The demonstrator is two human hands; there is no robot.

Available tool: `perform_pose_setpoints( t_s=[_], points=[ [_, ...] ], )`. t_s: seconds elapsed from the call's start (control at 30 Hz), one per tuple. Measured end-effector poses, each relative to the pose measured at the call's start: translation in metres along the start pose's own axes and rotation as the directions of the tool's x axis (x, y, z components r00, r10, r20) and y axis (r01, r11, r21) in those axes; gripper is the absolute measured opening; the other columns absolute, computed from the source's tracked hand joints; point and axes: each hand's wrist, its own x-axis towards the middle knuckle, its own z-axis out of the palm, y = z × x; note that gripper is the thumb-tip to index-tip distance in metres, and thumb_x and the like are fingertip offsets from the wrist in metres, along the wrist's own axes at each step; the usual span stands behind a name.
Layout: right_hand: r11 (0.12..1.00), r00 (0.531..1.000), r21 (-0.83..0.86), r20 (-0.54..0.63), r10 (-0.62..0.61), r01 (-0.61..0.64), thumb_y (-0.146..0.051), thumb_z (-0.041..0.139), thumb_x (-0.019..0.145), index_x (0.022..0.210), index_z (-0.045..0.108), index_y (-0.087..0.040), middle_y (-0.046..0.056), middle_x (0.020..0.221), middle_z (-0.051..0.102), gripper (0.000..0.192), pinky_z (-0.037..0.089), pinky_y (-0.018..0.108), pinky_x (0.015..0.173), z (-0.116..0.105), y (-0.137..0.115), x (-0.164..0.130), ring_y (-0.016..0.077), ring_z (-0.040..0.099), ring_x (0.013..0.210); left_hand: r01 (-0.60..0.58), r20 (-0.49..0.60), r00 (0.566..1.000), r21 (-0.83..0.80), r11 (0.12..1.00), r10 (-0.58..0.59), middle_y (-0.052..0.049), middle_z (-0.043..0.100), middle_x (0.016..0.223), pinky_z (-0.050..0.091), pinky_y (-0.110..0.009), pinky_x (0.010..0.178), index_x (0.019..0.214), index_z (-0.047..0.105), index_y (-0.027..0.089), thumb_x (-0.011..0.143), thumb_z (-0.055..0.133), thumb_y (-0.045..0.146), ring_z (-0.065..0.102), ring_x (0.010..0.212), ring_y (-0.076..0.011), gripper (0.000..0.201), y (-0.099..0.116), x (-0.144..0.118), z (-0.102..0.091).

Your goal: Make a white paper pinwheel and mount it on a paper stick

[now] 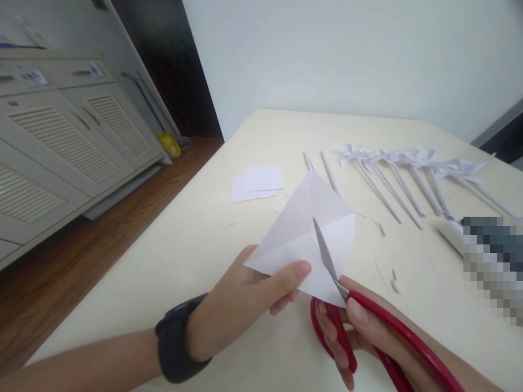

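Observation:
My left hand, with a dark watch on its wrist, pinches a square of white paper between thumb and fingers. Crease lines cross the sheet, which is turned corner up. Red-handled scissors are in my right hand, its fingers through and around the handles. One blade lies over the paper, its tip near where the creases meet. The other blade is mostly hidden behind the sheet. The scissors' blades straddle the paper's lower right corner.
Several paper pinwheels on rolled sticks lie at the table's right. Two rolled paper sticks rest behind the held sheet. Small white paper pieces lie to the left. A small white-tipped bit and thin threads are scattered nearby. A cabinet stands left.

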Motion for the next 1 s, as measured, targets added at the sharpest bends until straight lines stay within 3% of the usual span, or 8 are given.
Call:
perform_pose_setpoints(
  t_s=[0.17, 0.37, 0.63, 0.83, 1.0],
  points=[
    [1.0, 1.0, -0.024, -0.002, -0.003, 0.002, -0.052, 0.027, 0.087, 0.073, 0.048, -0.017, 0.001, 0.062, 0.046, 0.044, 0.042, 0.028, 0.053, 0.0, 0.002, -0.001, 0.0131, 0.047, 0.055, -0.005, 0.011, 1.0, -0.015, 1.0, 0.005, 0.005, 0.041, 0.044, 0.035, -0.017, 0.046, 0.048, 0.042, 0.016, 0.082, 0.047, 0.032, 0.041, 0.044, -0.007, 0.038, 0.0, 0.001, -0.001],
    [0.995, 0.995, 0.023, 0.034, 0.095, -0.096, -0.053, 0.03, 0.086, 0.077, 0.047, -0.017, 0.001, 0.065, 0.048, 0.041, 0.044, 0.027, 0.054, -0.004, 0.004, -0.001, 0.0125, 0.048, 0.057, -0.007, 0.01, 1.0, -0.01, 1.0, 0.007, 0.005, 0.041, 0.045, 0.035, -0.017, 0.047, 0.049, 0.042, 0.016, 0.083, 0.046, 0.032, 0.041, 0.044, -0.0066, 0.038, -0.002, 0.0, -0.001],
    [0.999, 0.999, 0.005, 0.002, 0.047, -0.047, -0.059, 0.033, 0.082, 0.084, 0.046, -0.018, 0.003, 0.065, 0.048, 0.043, 0.045, 0.029, 0.055, 0.0, -0.003, 0.005, 0.0151, 0.047, 0.06, 0.01, 0.032, 0.999, -0.033, 0.999, -0.008, 0.005, 0.042, 0.047, 0.033, -0.017, 0.046, 0.052, 0.044, 0.016, 0.082, 0.047, 0.034, 0.04, 0.046, -0.0069, 0.036, -0.004, -0.003, 0.002],
    [0.997, 0.997, -0.015, 0.03, 0.074, -0.074, -0.058, 0.029, 0.084, 0.075, 0.043, -0.018, 0.0, 0.059, 0.045, 0.043, 0.039, 0.026, 0.049, -0.001, -0.001, 0.004, 0.0115, 0.045, 0.051, 0.035, 0.005, 0.999, -0.038, 0.999, -0.035, 0.005, 0.043, 0.047, 0.035, -0.017, 0.046, 0.051, 0.045, 0.016, 0.081, 0.049, 0.034, 0.041, 0.046, -0.0071, 0.035, -0.004, -0.003, 0.001],
    [0.999, 0.999, -0.025, 0.026, 0.042, -0.041, -0.058, 0.028, 0.084, 0.078, 0.048, -0.017, 0.0, 0.054, 0.042, 0.046, 0.046, 0.032, 0.057, 0.0, -0.006, 0.005, 0.0163, 0.046, 0.06, 0.066, 0.079, 0.995, -0.038, 0.997, -0.063, 0.005, 0.044, 0.048, 0.035, -0.016, 0.045, 0.052, 0.047, 0.015, 0.08, 0.05, 0.035, 0.042, 0.045, -0.0065, 0.034, 0.0, -0.003, 0.0]
  ],
)
